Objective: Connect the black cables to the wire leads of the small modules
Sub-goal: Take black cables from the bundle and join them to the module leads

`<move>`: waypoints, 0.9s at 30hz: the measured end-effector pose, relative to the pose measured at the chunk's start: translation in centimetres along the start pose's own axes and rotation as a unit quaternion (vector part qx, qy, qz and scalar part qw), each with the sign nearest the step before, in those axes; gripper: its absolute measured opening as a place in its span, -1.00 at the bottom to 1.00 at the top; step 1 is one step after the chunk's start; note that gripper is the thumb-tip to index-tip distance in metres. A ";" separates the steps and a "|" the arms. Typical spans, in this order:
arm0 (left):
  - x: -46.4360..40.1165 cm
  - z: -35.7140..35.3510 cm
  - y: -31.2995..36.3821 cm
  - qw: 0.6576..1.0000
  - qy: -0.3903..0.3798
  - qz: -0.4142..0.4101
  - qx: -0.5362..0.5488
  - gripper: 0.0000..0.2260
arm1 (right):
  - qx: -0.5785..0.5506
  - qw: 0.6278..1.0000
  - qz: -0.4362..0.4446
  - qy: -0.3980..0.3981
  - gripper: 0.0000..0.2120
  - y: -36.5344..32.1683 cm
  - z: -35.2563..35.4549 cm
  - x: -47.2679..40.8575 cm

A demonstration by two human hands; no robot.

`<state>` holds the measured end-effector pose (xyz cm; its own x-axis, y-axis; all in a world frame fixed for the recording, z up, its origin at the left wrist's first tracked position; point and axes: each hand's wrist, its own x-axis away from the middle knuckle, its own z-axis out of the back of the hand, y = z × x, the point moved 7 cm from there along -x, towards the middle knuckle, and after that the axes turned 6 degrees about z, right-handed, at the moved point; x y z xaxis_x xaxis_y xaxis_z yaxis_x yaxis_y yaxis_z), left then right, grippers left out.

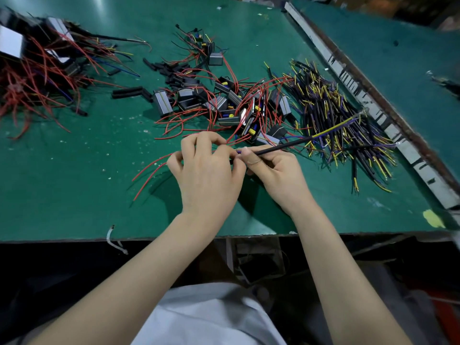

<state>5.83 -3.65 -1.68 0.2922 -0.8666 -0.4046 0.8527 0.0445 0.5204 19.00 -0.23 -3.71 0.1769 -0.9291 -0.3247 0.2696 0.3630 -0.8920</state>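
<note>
Head view | right hand (271, 170) is pinching black cable (283, 145) | left hand (206, 170) is pinching wire lead (149, 168) | ends likely needing alignment before twisting.

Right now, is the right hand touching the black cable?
Touching. In the head view, the right hand pinches the black cable between thumb and fingers at its near end, with no gap showing; the cable sticks out toward the pile.

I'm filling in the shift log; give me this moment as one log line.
stage: joining | right hand: pinches black cable | left hand: pinches red leads | spare cables: piled right | modules: heaped behind hands
</note>
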 end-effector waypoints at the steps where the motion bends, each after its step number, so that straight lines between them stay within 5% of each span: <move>1: 0.0 0.0 0.0 1.000 0.002 0.005 -0.005 -0.83 | -0.002 1.000 0.005 -0.001 -0.87 -0.1 0.0 0.0; 13: -0.4 -0.8 -1.0 0.997 -0.017 0.067 0.031 -0.85 | 0.039 0.999 0.001 0.003 -0.80 -0.1 -0.2 0.1; 20: -0.9 1.1 -0.3 0.997 0.058 -0.054 -0.008 -0.86 | 0.107 0.992 0.057 0.020 -0.83 -0.7 0.0 0.1; 27: -1.9 1.8 0.5 0.983 0.034 -0.178 -0.015 -0.84 | 0.096 0.994 0.050 0.011 -0.85 -0.3 -0.1 0.1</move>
<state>4.93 -2.90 0.68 0.0004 -0.7947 -0.6070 0.9181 -0.2403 0.3152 18.79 -0.43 -3.50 0.1921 -0.8883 -0.4172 0.4275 0.4584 -0.7792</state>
